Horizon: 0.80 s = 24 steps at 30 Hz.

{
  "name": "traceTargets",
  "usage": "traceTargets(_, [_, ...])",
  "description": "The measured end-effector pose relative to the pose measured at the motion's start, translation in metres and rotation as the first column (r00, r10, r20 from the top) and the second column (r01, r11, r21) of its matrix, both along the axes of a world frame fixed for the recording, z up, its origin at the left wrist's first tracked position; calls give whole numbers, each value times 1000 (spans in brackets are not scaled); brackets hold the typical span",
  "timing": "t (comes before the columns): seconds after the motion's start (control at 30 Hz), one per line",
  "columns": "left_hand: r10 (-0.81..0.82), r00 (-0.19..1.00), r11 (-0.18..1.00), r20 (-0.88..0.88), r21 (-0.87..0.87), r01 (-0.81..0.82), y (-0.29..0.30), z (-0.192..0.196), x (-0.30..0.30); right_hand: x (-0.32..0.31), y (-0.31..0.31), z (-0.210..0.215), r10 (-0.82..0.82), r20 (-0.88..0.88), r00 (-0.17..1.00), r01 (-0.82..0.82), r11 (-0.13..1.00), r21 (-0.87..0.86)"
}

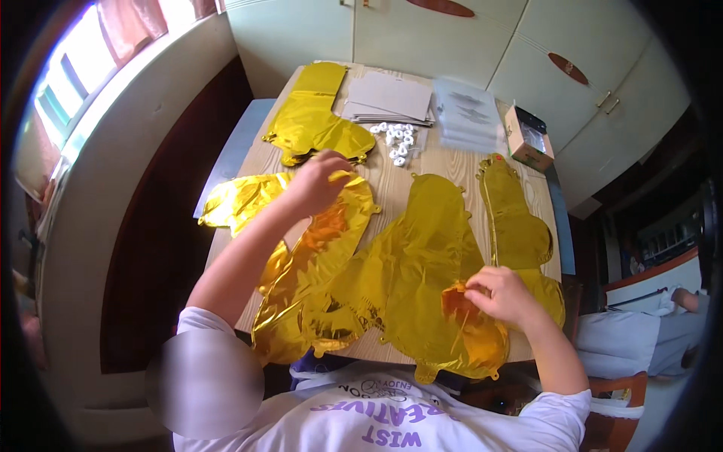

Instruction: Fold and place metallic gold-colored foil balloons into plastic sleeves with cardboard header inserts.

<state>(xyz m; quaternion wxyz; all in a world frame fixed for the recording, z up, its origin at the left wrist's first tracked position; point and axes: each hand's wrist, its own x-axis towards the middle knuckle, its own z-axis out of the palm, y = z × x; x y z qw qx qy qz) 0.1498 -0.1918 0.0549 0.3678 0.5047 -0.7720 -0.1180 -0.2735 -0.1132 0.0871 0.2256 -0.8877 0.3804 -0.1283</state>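
Note:
A large flat gold foil balloon [429, 248] lies across the front of the table, its lower right part wrinkled and catching orange reflections. My right hand [498, 295] is closed over that part, thumb and fingers pinching the foil. My left hand [320, 184] is held over a second, crumpled gold foil balloon [248, 200] on the left. Its fingers are curled together, and whether anything is between them is hidden. Just beyond it lies a pile of folded gold foil balloons [312, 105]. Another folded gold foil balloon [520, 226] lies along the right side.
Grey cardboard sheets [388, 96] and clear plastic bags [467, 113] lie at the back of the wooden table [384, 196]. Small white rings or spools [397, 142] are clustered before them. An open carton [529, 137] stands at the back right. Another person's hand [687, 300] shows far right.

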Motion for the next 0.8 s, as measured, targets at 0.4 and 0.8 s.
traceTargets(0.4, [-415, 902, 910, 121, 39, 413, 51, -4, -104, -143, -154, -51, -690, 224, 688, 667, 723, 177])
traceTargets(0.8, [-394, 883, 919, 255, 72, 389, 95, -20, -117, -110, -140, -74, -775, 107, 623, 771, 631, 81])
